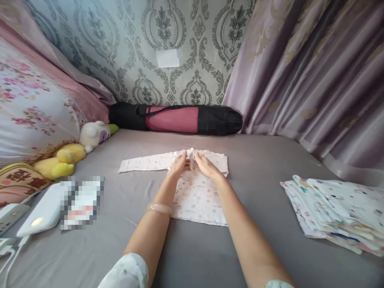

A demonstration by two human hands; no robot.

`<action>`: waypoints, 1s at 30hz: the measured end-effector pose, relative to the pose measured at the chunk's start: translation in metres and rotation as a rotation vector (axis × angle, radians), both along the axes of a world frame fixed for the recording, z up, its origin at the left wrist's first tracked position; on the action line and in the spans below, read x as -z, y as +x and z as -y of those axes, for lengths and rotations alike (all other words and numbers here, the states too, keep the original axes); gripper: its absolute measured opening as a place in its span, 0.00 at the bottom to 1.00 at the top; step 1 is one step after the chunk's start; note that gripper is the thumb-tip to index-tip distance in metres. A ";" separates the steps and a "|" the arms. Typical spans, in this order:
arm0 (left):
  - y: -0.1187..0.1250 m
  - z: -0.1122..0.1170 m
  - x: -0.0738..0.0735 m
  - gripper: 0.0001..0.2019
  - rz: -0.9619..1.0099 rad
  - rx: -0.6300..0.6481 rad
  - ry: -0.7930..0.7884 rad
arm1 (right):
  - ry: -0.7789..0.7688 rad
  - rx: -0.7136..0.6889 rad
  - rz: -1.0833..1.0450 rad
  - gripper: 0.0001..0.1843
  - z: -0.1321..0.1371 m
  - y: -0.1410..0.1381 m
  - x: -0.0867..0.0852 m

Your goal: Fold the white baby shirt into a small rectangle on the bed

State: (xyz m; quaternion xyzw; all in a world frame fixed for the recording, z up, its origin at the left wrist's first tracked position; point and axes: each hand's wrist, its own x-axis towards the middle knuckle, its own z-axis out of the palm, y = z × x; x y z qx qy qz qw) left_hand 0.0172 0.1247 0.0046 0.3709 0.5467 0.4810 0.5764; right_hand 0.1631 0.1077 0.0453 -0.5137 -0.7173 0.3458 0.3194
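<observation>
A small white baby shirt with a tiny coloured print (198, 196) lies flat on the grey bed sheet (192, 248), one sleeve stretched out to the left. My left hand (179, 164) and my right hand (205, 165) meet at its collar. Both rest on the cloth with fingers curled, pinching the fabric at the neckline. A pale bangle (159, 208) sits on my left wrist.
A stack of folded printed baby clothes (336, 212) lies at the right. A rolled pink mat in a black bag (177, 118) lies along the wall. Plush toys (75, 152), a floral pillow (33, 108) and white devices (39, 214) sit at the left. Curtains (315, 72) hang on the right.
</observation>
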 end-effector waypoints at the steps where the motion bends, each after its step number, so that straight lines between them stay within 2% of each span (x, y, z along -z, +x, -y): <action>1: -0.001 -0.001 0.000 0.26 -0.013 -0.010 -0.014 | -0.029 -0.075 0.031 0.26 0.004 -0.003 0.001; 5: -0.003 0.000 0.000 0.33 -0.203 -0.047 0.005 | -0.051 -0.154 0.103 0.25 0.012 -0.009 0.004; 7: -0.003 0.000 0.001 0.37 -0.254 -0.008 0.100 | -0.041 -0.151 0.139 0.21 0.011 -0.006 0.004; 9: -0.004 0.000 0.003 0.35 -0.266 0.060 0.212 | -0.010 -0.107 0.141 0.18 0.005 0.003 0.005; 12: -0.007 -0.002 0.006 0.24 -0.335 0.079 0.293 | 0.068 0.071 0.011 0.15 -0.011 0.032 0.007; 16: -0.010 -0.006 0.006 0.17 -0.413 -0.052 0.370 | 0.151 0.449 -0.185 0.16 -0.027 0.090 0.011; 18: -0.010 -0.008 0.004 0.17 -0.408 -0.099 0.411 | 0.176 0.586 -0.162 0.18 -0.027 0.112 0.012; 20: -0.009 -0.008 0.002 0.18 -0.406 -0.119 0.448 | 0.164 0.653 -0.033 0.19 -0.023 0.120 0.012; 23: -0.009 -0.005 0.000 0.20 -0.436 -0.120 0.456 | 0.113 0.615 0.254 0.22 -0.014 0.106 0.014; 28: -0.013 0.001 0.000 0.24 -0.565 -0.078 0.321 | 0.085 0.329 0.641 0.27 -0.004 0.063 0.025; 30: -0.015 0.001 0.002 0.23 -0.624 -0.071 0.291 | 0.058 0.268 0.737 0.31 -0.001 0.053 0.030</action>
